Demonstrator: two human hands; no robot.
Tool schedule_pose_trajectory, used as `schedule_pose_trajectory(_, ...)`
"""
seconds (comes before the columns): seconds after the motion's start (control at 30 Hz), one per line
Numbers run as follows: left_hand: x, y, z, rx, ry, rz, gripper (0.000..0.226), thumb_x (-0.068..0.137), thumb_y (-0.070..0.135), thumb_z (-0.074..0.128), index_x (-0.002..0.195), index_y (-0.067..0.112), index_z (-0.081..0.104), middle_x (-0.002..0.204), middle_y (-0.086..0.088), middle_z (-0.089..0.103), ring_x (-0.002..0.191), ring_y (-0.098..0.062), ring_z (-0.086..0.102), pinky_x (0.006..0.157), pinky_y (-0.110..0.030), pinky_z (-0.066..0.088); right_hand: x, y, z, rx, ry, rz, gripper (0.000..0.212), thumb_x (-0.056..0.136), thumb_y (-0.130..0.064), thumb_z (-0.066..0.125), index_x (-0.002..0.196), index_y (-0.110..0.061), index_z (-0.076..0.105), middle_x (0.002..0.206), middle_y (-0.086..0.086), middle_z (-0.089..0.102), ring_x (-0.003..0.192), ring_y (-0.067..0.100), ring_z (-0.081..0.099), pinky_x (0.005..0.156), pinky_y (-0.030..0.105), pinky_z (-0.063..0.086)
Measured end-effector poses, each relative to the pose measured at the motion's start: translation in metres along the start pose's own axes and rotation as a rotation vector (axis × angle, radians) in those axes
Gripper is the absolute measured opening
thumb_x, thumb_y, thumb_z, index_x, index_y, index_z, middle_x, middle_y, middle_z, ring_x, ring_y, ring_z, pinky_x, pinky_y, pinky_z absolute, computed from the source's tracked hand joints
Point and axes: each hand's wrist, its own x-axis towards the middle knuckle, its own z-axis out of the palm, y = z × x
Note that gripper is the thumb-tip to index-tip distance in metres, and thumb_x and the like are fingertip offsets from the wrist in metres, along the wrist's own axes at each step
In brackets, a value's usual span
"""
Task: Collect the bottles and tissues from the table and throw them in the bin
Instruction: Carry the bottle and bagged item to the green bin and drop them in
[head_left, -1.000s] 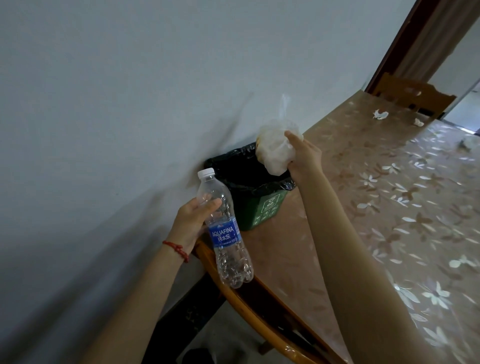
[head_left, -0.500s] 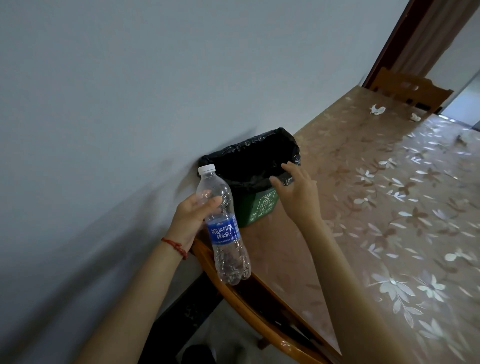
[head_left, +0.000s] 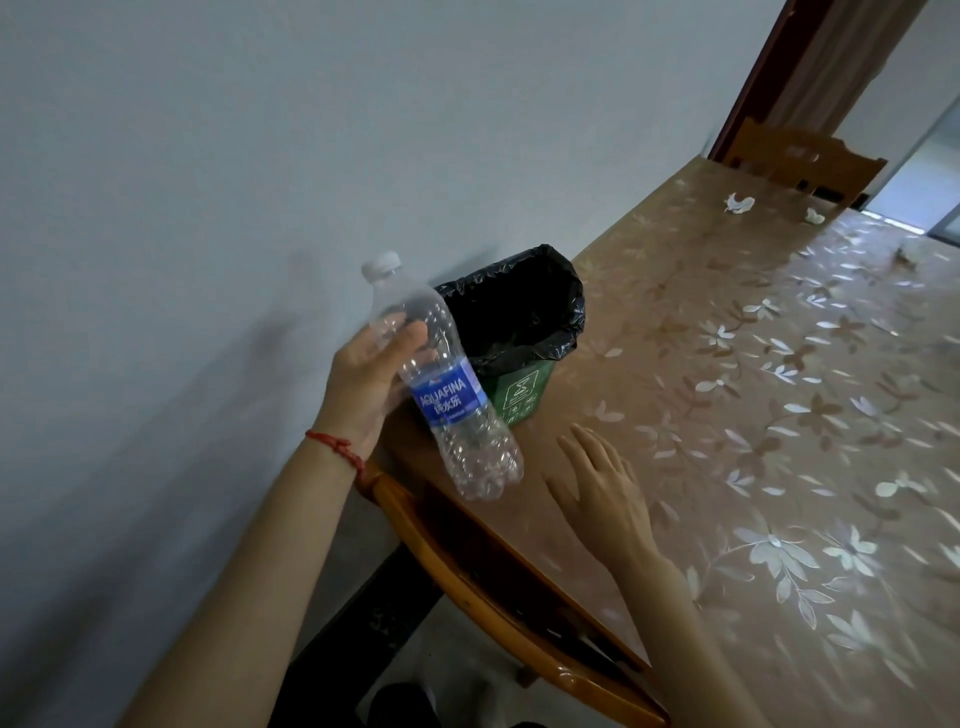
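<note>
Left hand (head_left: 371, 382) grips the bottle (head_left: 447, 384), now raised beside the bin (head_left: 519, 395); right hand (head_left: 602, 488), emptied of its tissue wad, hovers flat. Bottle next; tissues (head_left: 738, 202) remain far beyond.

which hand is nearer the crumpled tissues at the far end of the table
Right. The right hand lies open over the table, nearer the tissues. The left hand grips the bottle off the table's near corner.

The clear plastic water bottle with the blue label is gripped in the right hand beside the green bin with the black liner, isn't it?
Not quite: the head view shows the left hand gripping the clear plastic water bottle with the blue label beside the green bin with the black liner. The right hand is open and holds nothing.
</note>
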Motion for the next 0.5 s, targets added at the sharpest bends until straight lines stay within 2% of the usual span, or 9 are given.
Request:
schedule_pose_trajectory(0.1,0.010,0.018,0.011,-0.031,0.055,0.073,0.083,0.047,0.057,0.074,0.113,0.010,0.056,0.095,-0.001,0.065,0.083,-0.011,0.068,0.065,-0.023,0.055,-0.003,0.003,0.004,0.048,0.006,0.029,0.044,0.087,-0.038,0.057,0.120,-0.009,0.059,0.131,0.011,0.057,0.122,0.028,0.052,0.093,0.042,0.046)
schedule_pose_trajectory(0.2,0.024,0.030,0.023,0.002,0.168,0.137,0.106,0.038,0.069,0.074,0.122,0.010,0.052,0.101,0.002,0.064,0.095,-0.014,0.064,0.076,-0.028,0.056,-0.005,0.004,0.008,0.079,0.000,0.064,0.044,0.087,-0.038,0.059,0.123,-0.011,0.058,0.133,0.009,0.055,0.125,0.027,0.049,0.096,0.042,0.044)
schedule_pose_trajectory(0.23,0.028,0.033,0.026,0.005,0.194,0.149,0.102,0.045,0.067,0.073,0.125,0.010,0.050,0.103,0.002,0.063,0.098,-0.015,0.063,0.079,-0.029,0.055,-0.006,0.004,0.009,0.090,-0.005,0.074,0.044,0.088,-0.038,0.059,0.123,-0.012,0.057,0.134,0.008,0.054,0.126,0.026,0.048,0.097,0.043,0.044)
schedule_pose_trajectory(0.3,0.039,0.033,0.032,-0.016,0.254,0.163,0.075,0.068,0.050,0.071,0.127,0.010,0.046,0.108,-0.001,0.061,0.104,-0.019,0.061,0.085,-0.035,0.054,-0.008,0.004,0.010,0.120,-0.008,0.086,0.045,0.088,-0.039,0.058,0.125,-0.012,0.056,0.136,0.007,0.052,0.127,0.025,0.047,0.098,0.043,0.045)
schedule_pose_trajectory(0.37,0.050,0.030,0.036,-0.043,0.310,0.167,0.059,0.078,0.034,0.069,0.126,0.010,0.045,0.113,-0.007,0.059,0.104,-0.021,0.060,0.089,-0.040,0.053,-0.010,0.002,0.011,0.164,-0.016,0.105,0.046,0.088,-0.039,0.057,0.126,-0.014,0.055,0.138,0.005,0.050,0.128,0.022,0.045,0.100,0.042,0.044)
schedule_pose_trajectory(0.43,0.059,0.027,0.038,-0.084,0.341,0.168,0.059,0.074,0.031,0.074,0.121,0.010,0.047,0.116,-0.012,0.059,0.103,-0.023,0.061,0.089,-0.043,0.053,-0.011,0.000,0.010,0.213,-0.025,0.127,0.046,0.089,-0.039,0.055,0.128,-0.015,0.053,0.140,0.003,0.048,0.129,0.021,0.043,0.102,0.039,0.040)
schedule_pose_trajectory(0.5,0.066,0.023,0.037,-0.126,0.365,0.171,0.063,0.060,0.032,0.081,0.112,0.011,0.052,0.116,-0.016,0.060,0.103,-0.027,0.062,0.086,-0.045,0.054,-0.012,0.000,0.009,0.239,-0.034,0.144,0.046,0.089,-0.040,0.054,0.129,-0.017,0.052,0.141,0.001,0.046,0.131,0.019,0.041,0.103,0.036,0.038)
